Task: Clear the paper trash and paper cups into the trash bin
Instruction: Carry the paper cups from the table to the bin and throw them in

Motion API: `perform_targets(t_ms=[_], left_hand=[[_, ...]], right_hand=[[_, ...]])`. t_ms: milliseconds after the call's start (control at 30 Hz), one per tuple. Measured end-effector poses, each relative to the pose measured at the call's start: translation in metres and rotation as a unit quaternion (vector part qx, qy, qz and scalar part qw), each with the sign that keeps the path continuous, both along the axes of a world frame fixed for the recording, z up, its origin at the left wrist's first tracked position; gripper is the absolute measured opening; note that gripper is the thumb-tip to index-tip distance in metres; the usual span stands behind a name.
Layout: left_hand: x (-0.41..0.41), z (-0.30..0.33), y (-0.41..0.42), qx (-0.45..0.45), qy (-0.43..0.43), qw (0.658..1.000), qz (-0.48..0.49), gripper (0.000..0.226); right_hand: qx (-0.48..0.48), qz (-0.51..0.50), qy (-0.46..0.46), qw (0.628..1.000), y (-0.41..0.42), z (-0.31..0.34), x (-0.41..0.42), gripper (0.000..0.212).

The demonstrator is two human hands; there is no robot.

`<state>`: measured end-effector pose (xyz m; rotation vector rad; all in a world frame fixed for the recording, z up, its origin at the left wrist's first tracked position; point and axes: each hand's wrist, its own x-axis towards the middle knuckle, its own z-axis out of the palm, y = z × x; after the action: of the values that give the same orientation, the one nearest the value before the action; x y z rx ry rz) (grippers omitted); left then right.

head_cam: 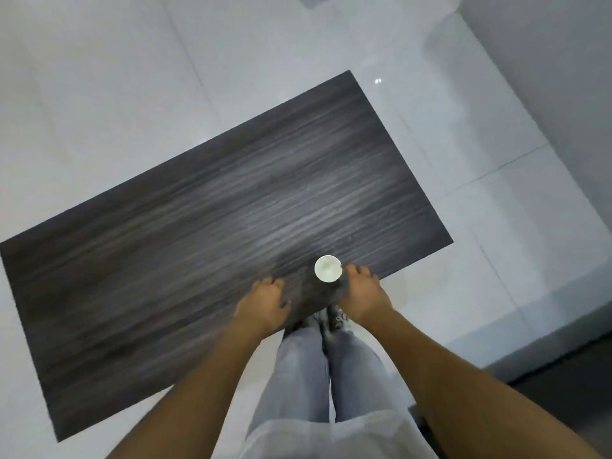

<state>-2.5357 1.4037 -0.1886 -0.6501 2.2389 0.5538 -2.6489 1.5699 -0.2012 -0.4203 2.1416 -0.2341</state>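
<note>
Paper cup [328,268] upright near counter [198,226] near edge by right corner, just left of right hand [362,293] fingertips, nearer than left hand [265,303]; both grips released, empty.

**Dark table on a pale tiled floor**

A dark wood-grain table [205,220] stands on glossy white floor tiles [109,77] with thin grout lines. A grey wall [546,61] rises at right. Small light reflections [378,81] glint on the floor beyond the table.
</note>
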Motion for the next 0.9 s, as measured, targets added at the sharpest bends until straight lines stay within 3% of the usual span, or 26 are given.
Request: perform_targets(t_ms=[333,500,700,900], left_hand=[[0.016,-0.097,-0.008,0.026,-0.004,0.995,0.094,0.043],[0.044,-0.12,-0.011,0.028,-0.029,0.991,0.131,0.037],[0.066,-0.106,-0.007,0.028,-0.044,0.98,0.191,0.041],[0.066,-0.04,0.001,-0.001,0.015,0.965,0.262,0.041]], right_hand=[[0.029,0.101,0.044,0.993,-0.045,-0.111,-0.003,0.083],[0.048,0.166,0.046,0.984,-0.057,-0.144,0.001,0.086],[0.033,0.206,0.038,0.977,-0.055,-0.127,0.006,0.067],[-0.01,0.27,0.039,0.962,-0.061,-0.057,0.007,0.058]])
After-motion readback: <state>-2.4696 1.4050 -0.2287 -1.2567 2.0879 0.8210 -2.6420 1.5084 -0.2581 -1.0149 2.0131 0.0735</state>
